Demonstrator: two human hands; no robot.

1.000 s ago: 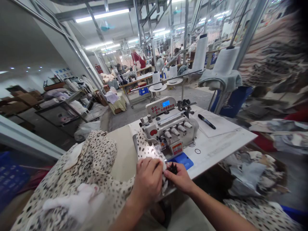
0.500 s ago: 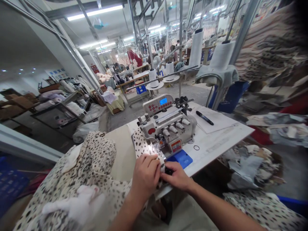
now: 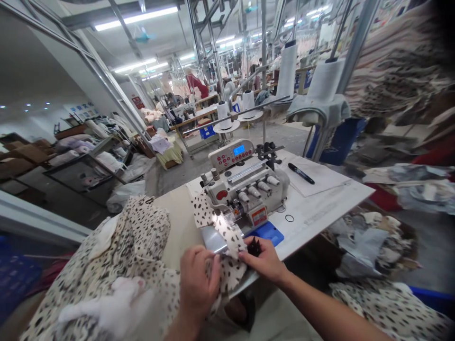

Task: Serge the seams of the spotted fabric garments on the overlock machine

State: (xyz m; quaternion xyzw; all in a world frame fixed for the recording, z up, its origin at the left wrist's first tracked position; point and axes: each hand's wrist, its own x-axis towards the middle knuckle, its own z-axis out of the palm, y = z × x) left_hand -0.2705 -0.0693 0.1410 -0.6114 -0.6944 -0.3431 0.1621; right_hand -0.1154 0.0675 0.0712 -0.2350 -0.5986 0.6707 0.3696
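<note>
Grip: our left hand [image 3: 199, 284] closed on, our right hand [image 3: 265, 261] open against, soft cream black-spotted fabric [image 3: 231, 274] | Handling: light, limp; we hold its edge | Near: white overlock sewing machine [image 3: 245, 187]

The small black object [image 3: 253, 246] is blurred.

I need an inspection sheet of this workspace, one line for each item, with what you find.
Surface: white sewing table carries a paper sheet, a black marker pen and a blue plate.
Job's things: cream spotted fabric lies at the front of the overlock sewing machine.
Clutter: fabric scraps are piled beside the table.
Hands: left hand grips the fabric; right hand touches its edge.
Cables: nothing seen.
Surroundings: thread cones, other sewing tables and hanging garments.
</note>
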